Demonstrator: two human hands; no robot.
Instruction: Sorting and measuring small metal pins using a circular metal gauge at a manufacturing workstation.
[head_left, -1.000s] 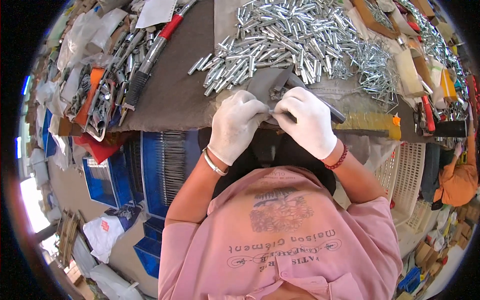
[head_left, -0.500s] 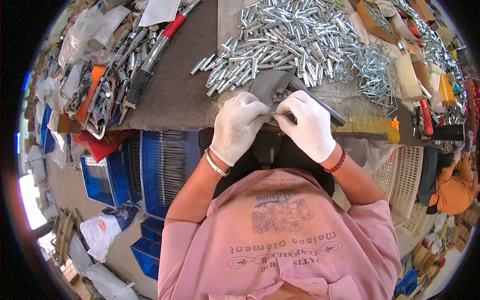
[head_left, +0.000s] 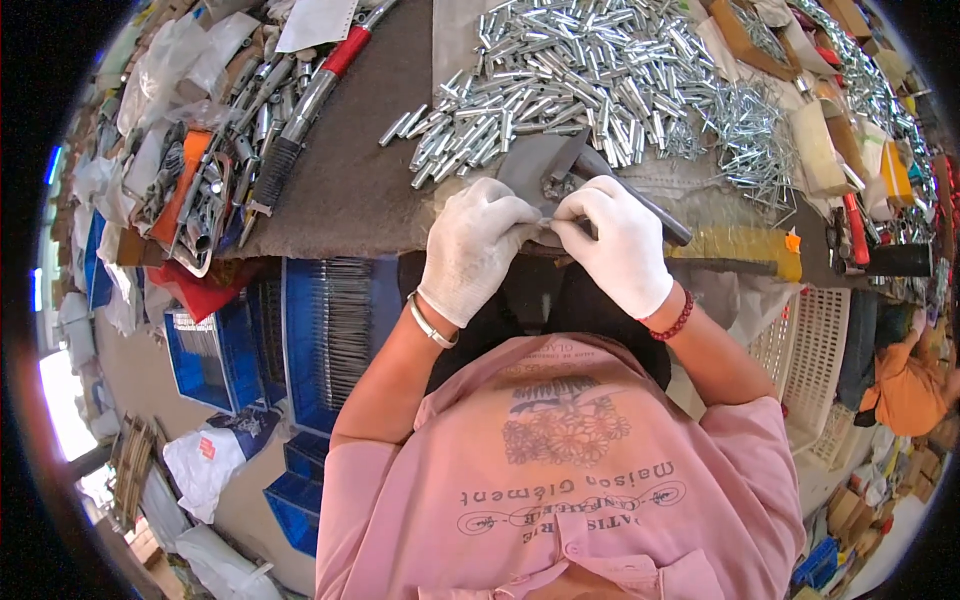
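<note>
Cluttered grey workbench (head_left: 340, 190) is bearing both white-gloved hands, left hand (head_left: 478, 245) and right hand (head_left: 612, 240), pinching one small silvery metal pin (head_left: 546, 221) that could slip into the heaped shiny metal tubes (head_left: 560, 80).

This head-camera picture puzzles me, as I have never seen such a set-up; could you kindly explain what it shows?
The picture comes from a wide fisheye camera worn on a person's head, looking down, so straight edges bend near the rim. The pink shirt low in the picture is the wearer's own. Both hands wear white gloves: the left hand and right hand meet at the table edge, pinching a small metal piece between their fingers; it is too small to tell more. Just beyond lies a grey metal block, then a heap of shiny metal tubes. A red-handled tool lies left. Blue crates stand below the table.
</note>
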